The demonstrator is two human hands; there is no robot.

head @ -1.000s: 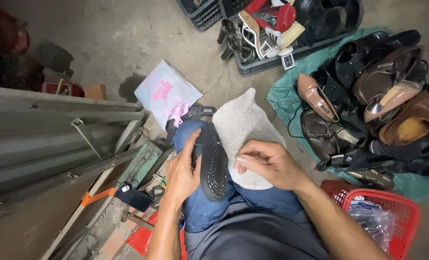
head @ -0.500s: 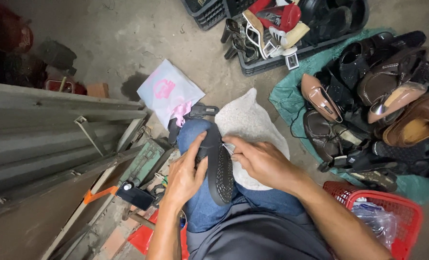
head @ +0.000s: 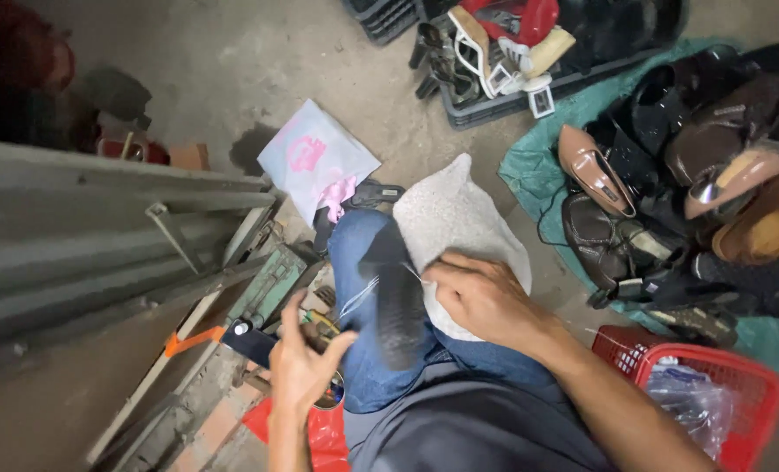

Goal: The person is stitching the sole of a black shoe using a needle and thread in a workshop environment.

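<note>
**Shoe sole held on the knee, thread drawn across it**

The right hand [head: 485,297] presses its fingers together at the edge of a dark shoe sole [head: 398,301], seemingly pinching a pale thread [head: 361,297] that runs left across it. The sole lies on the person's jeans-clad knee [head: 363,253]. Left of the sole, the left hand [head: 302,363] is raised with fingers loosely spread, gripping nothing visible. A white cloth [head: 459,218] lies right of the sole, a red basket [head: 713,385] farther right.
</note>
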